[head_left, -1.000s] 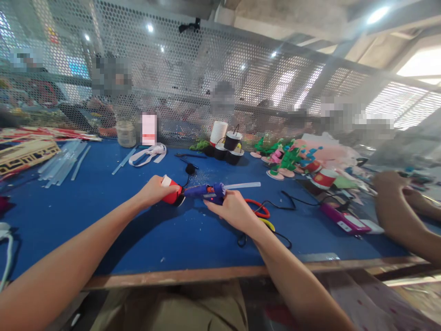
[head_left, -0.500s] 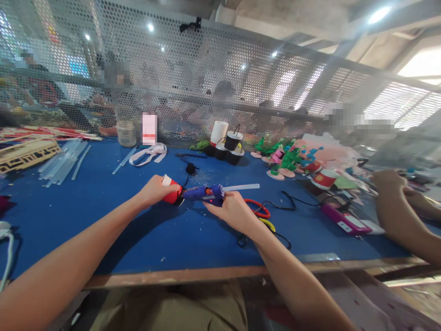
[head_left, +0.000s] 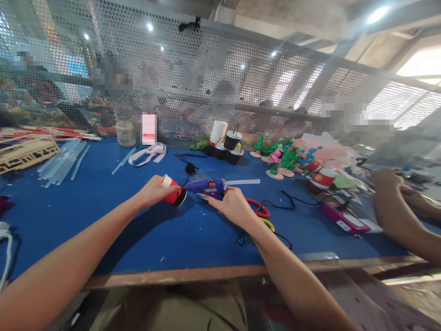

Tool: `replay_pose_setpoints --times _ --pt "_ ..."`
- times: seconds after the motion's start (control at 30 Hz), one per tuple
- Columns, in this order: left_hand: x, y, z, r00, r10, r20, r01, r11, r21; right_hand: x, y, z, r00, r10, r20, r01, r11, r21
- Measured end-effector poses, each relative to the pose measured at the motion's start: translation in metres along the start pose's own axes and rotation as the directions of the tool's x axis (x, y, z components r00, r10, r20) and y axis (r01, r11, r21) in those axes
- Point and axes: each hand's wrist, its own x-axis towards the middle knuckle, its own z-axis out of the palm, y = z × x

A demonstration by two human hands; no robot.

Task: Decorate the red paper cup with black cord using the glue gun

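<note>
My left hand [head_left: 154, 190] is closed around a small red paper cup [head_left: 171, 193] with a white band and a black rim, tipped so that its black end points right. My right hand [head_left: 234, 205] grips a blue hot glue gun [head_left: 211, 187] with a small red light on. A clear glue stick [head_left: 244, 182] sticks out of its back. The gun's nozzle points left at the black-rimmed end of the cup; whether it touches is too small to tell. A black round piece [head_left: 190, 168] lies on the table behind the cup.
Clear glue sticks [head_left: 63, 162] and a white ribbon [head_left: 149, 155] lie at the left. Small black buckets [head_left: 233, 140] stand at the back. Green craft plants [head_left: 289, 158], scissors with red and yellow handles [head_left: 261, 209] and a purple device [head_left: 344, 219] are rightward, near another person's arm [head_left: 396, 214].
The glue gun's nozzle has shifted slightly up along the cup's rim, and the gun is turned a little. The cup has rolled slightly in my left hand, showing more black rim.
</note>
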Motion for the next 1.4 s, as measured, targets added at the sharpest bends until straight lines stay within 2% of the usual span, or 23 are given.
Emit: replay_pose_setpoints --times 0.2,0.6,0.8,0.97,1.13,1.23,1.3,1.37,1.4 --pt "0.0 0.001 0.0 1.0 0.018 0.004 -0.018 1.0 -0.02 0.006 0.002 0.003 0.998 0.049 0.026 -0.049 0.999 -0.009" --pt "-0.001 0.001 -0.001 0.999 0.031 0.019 -0.031 1.0 0.001 0.007 0.002 0.003 0.996 0.079 0.049 -0.081 0.996 0.037" --pt "-0.001 0.003 0.0 1.0 0.015 0.006 -0.015 1.0 0.002 0.008 -0.001 0.002 0.994 0.092 0.059 -0.092 0.996 0.006" --pt "-0.001 0.002 -0.001 1.0 0.029 0.01 -0.029 1.0 0.006 0.003 -0.001 -0.003 0.987 0.119 0.112 -0.131 0.985 0.109" --pt "0.0 0.001 -0.002 0.999 -0.005 -0.047 0.004 1.0 -0.022 0.003 0.003 -0.006 0.983 0.136 0.126 -0.162 0.961 0.226" --pt "0.0 0.0 -0.002 0.997 -0.014 -0.077 0.008 0.998 -0.069 0.007 0.005 -0.01 0.98 0.165 0.11 -0.193 0.917 0.348" --pt "0.001 -0.001 -0.002 0.997 0.003 -0.08 -0.01 0.996 -0.09 0.013 0.008 -0.015 0.982 0.182 0.053 -0.187 0.884 0.429" --pt "0.001 -0.001 -0.001 0.997 0.018 -0.08 -0.026 0.994 -0.105 0.021 0.015 -0.02 0.98 0.193 -0.05 -0.155 0.895 0.418" --pt "0.001 -0.001 -0.001 0.996 0.021 -0.083 -0.03 0.993 -0.11 0.026 0.019 -0.023 0.976 0.196 -0.101 -0.147 0.92 0.363"
